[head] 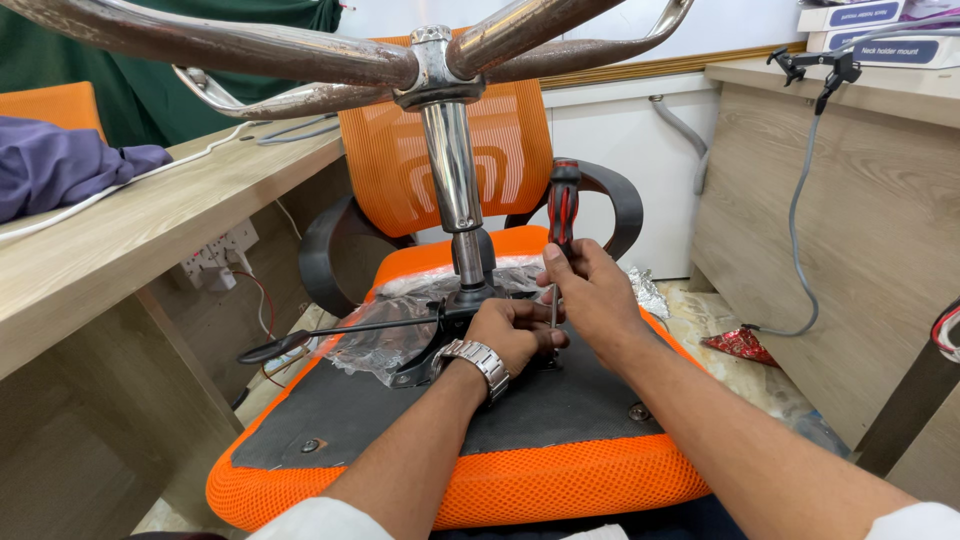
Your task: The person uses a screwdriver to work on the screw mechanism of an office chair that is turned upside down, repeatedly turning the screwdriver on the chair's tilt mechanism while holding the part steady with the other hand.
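Observation:
An orange mesh office chair lies upside down, its black seat underside [380, 410] facing me and its chrome gas column [452, 170] and star base [300, 55] sticking up. My right hand [592, 295] grips a red-and-black screwdriver [562, 210], held upright with its tip down at the seat mechanism plate [455, 310]. My left hand [515, 333], with a metal watch [478, 360] on the wrist, pinches something small at the screwdriver's tip beside the plate. The screw itself is hidden by my fingers.
A black adjustment lever [310, 338] sticks out left over crumpled clear plastic wrap [385, 335]. A wooden desk [120, 230] with purple cloth [60, 165] stands left, another desk [850, 200] with a dangling grey cable [800, 220] right. A power strip [215, 255] and a red wrapper [738, 345] lie on the floor.

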